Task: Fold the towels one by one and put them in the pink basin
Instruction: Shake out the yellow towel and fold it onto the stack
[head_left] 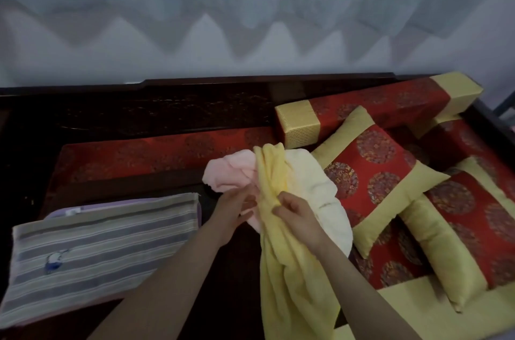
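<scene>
We see the yellow towel (pixel 289 270) as soft, matt terry cloth with a fuzzy nap. The pink towel (pixel 228 172) and cream towel (pixel 312 178) look just as plush and dull. The striped towel (pixel 106 247) is a flatter, smoother woven cloth. The cushions (pixel 373 181) gleam like satin brocade. The bench frame (pixel 195 108) is dark, polished wood, and the curtain (pixel 250 5) is thin, matt fabric.

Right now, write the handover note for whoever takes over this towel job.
Right hand pinches the yellow towel, bunched and unfolded, hanging down.
Left hand is at its edge; grip unclear.
Pink towel and cream towel lie crumpled behind it.
Striped towel lies folded on the left, over a lilac edge that may be the basin.
Left to do: fold yellow, pink, cream, and put them in.
</scene>
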Tool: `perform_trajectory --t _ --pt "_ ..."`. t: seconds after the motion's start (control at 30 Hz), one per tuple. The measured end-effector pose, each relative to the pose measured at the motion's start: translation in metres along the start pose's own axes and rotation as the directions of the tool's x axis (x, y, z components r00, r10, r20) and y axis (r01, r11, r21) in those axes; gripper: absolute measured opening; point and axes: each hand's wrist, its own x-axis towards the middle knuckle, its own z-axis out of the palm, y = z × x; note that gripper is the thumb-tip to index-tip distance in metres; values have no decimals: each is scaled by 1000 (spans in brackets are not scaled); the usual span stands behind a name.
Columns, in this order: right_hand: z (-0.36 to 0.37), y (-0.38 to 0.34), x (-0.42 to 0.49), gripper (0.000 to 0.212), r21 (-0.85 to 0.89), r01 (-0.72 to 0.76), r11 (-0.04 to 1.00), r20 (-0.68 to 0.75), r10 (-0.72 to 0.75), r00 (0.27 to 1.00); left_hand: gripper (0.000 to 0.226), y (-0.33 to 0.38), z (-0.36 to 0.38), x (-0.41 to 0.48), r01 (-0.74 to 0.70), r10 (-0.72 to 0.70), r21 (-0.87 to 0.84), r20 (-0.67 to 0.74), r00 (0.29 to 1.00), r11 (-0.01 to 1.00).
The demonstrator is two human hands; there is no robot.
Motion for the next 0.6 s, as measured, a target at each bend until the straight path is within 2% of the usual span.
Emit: perform_trajectory --t 0.1,0.17,0.23,0.33,0.43,0.47,0.5,0.6 --pt "11 4 -17 18 -249 114 962 164 -74 984 54 9 8 11 -16 25 116 -76 997 993" --pt "20 6 -28 21 -329 174 928 253 -91 963 62 11 15 12 18 4 193 -111 994 981" --pt "27 6 -38 20 -385 244 890 318 -120 941 62 12 19 16 67 -39 242 -120 992 968" --pt "35 2 -51 20 -383 289 877 397 -127 909 51 15 20 22 136 -101 227 -158 982 964" --pt "40 -4 -67 29 -355 212 911 384 -65 921 13 28 21 19 150 -94 191 -277 956 970" --pt "40 -5 -71 31 -368 172 914 348 -36 937 9 35 20 17 143 -88 160 -309 947 977" --pt "38 -3 -77 35 -391 136 910 319 -4 948 11 43 20 12 127 -80 128 -323 943 984" --pt "22 2 -97 52 -444 43 895 274 90 958 45 64 13 2 37 -54 -71 -256 965 997"
